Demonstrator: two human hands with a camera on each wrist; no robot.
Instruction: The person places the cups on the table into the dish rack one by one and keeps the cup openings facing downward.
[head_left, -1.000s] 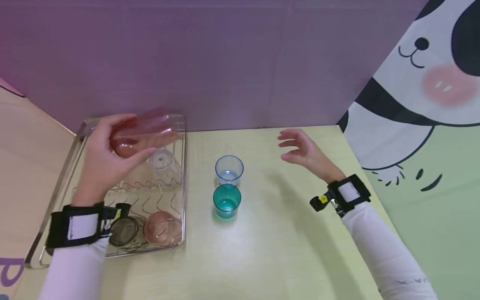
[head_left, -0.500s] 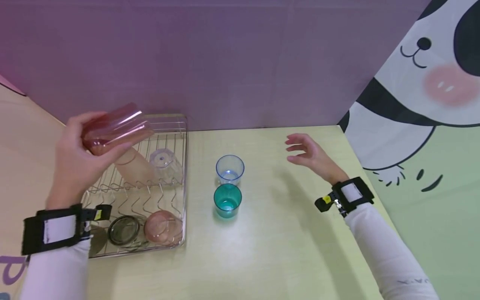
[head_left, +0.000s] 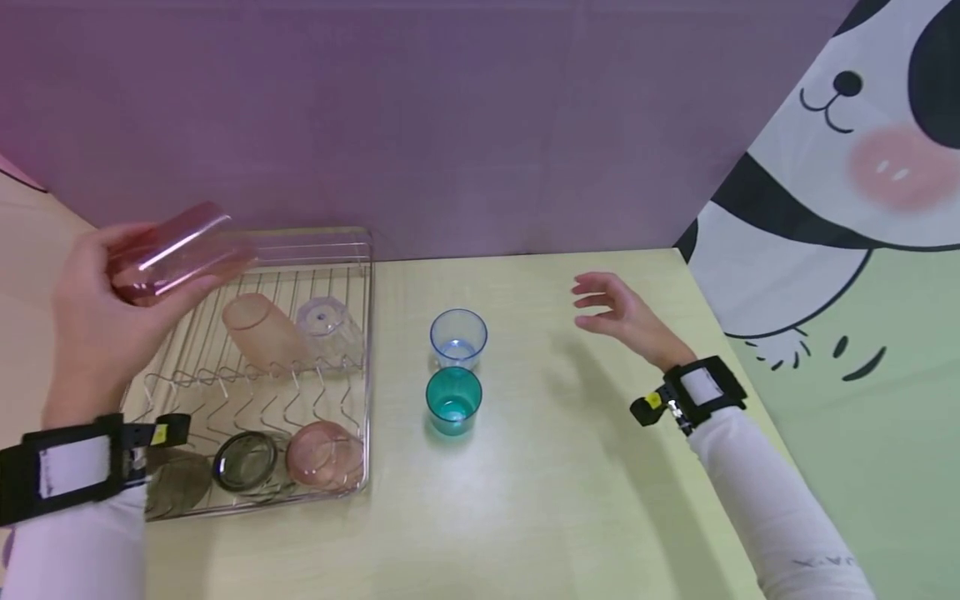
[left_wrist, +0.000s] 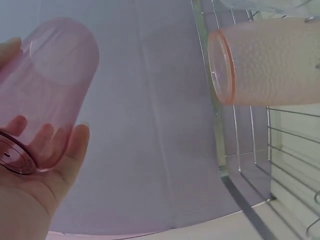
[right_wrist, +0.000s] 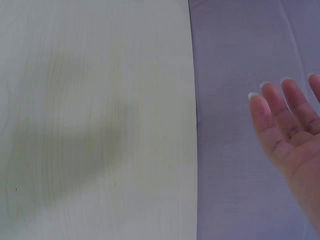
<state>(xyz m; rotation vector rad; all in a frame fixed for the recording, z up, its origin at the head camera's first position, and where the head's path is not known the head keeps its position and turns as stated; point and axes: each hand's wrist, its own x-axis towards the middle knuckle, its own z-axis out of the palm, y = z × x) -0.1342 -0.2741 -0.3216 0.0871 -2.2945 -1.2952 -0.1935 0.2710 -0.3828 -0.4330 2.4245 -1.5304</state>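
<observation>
Now pink cup (head_left: 178, 252) farther left.

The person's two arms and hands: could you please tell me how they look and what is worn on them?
The left sleeve and right sleeve are white, with small dark lettering on the right one. Each wrist has a black strap with a white patch, and a small black camera with a yellow label. The left hand and right hand are bare, without gloves.
</observation>
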